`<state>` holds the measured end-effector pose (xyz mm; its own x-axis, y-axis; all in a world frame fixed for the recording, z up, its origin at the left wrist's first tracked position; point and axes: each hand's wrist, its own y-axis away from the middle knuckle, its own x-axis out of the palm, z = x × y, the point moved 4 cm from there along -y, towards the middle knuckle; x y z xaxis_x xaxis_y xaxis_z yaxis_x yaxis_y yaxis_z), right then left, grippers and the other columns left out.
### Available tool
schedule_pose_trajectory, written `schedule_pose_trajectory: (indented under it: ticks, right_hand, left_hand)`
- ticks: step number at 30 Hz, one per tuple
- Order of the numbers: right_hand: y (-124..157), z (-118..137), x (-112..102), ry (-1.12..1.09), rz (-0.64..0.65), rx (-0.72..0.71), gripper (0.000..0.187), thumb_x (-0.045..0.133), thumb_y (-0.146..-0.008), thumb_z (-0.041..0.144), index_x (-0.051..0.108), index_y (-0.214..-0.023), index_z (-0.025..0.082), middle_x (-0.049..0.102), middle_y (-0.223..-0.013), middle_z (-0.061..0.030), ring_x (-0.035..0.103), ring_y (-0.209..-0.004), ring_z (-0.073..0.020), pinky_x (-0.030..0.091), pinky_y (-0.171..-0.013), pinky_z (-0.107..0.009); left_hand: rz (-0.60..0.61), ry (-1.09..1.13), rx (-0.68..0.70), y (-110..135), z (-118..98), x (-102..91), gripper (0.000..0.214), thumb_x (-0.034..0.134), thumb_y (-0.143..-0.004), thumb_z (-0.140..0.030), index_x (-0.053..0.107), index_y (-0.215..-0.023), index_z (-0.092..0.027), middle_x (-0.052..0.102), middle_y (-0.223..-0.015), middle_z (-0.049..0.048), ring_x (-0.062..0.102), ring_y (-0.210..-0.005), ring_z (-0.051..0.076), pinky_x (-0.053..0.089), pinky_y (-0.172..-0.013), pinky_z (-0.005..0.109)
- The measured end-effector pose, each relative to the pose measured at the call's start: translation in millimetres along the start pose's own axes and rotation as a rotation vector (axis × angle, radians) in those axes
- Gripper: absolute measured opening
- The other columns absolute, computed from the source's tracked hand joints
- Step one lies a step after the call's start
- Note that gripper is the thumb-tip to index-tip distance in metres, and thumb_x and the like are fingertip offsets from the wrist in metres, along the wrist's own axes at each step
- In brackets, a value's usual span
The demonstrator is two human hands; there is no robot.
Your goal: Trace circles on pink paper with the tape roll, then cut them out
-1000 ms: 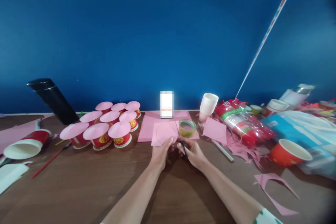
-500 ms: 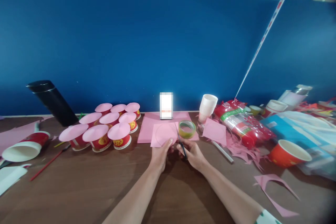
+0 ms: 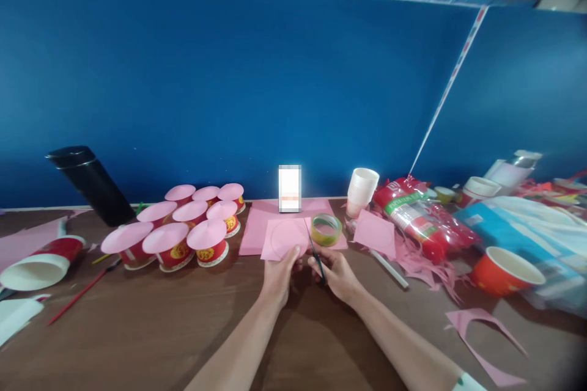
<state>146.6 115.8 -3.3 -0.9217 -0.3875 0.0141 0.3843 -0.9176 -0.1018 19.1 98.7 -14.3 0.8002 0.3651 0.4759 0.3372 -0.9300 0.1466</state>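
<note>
My left hand (image 3: 279, 275) grips the lower edge of a square pink paper (image 3: 283, 237), thumb on top. A round outline is drawn on that paper. In my right hand (image 3: 337, 272) is a pair of dark scissors (image 3: 316, 255), with the blades pointing away from me along the paper's right side. Whether the blades are cutting into the paper, I cannot tell. Just beyond the scissors lies a roll of yellow-green tape (image 3: 326, 230), resting on a larger stack of pink paper (image 3: 251, 233).
At left, several red paper cups (image 3: 208, 255) carry pink paper discs, with a black bottle (image 3: 92, 186) behind. Stacked white cups (image 3: 363, 186), a red bag (image 3: 413, 214), another pink square (image 3: 373, 233), an orange cup (image 3: 504, 275) and pink scraps (image 3: 477, 317) lie right.
The camera has tipped slightly, so the scene sits a little lower in view. Both hands keep their hold on the paper and scissors with hardly any movement.
</note>
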Motion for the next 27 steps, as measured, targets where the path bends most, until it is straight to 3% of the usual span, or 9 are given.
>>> schedule_pose_trajectory:
  ticks: [27]
  right_hand:
    - [0.5, 2.4, 1.8, -0.06, 0.026, 0.01, 0.038, 0.069, -0.068, 0.042, 0.062, -0.093, 0.014, 0.052, -0.059, 0.0033, 0.045, -0.051, -0.0085, 0.039, -0.046, -0.019]
  left_hand:
    - [0.029, -0.034, -0.004, -2.8, 3.1, -2.1, 0.033, 0.076, -0.055, -0.034, 0.063, -0.076, -0.012, 0.061, -0.06, 0.0003, 0.055, -0.051, 0.01, 0.044, -0.046, 0.021]
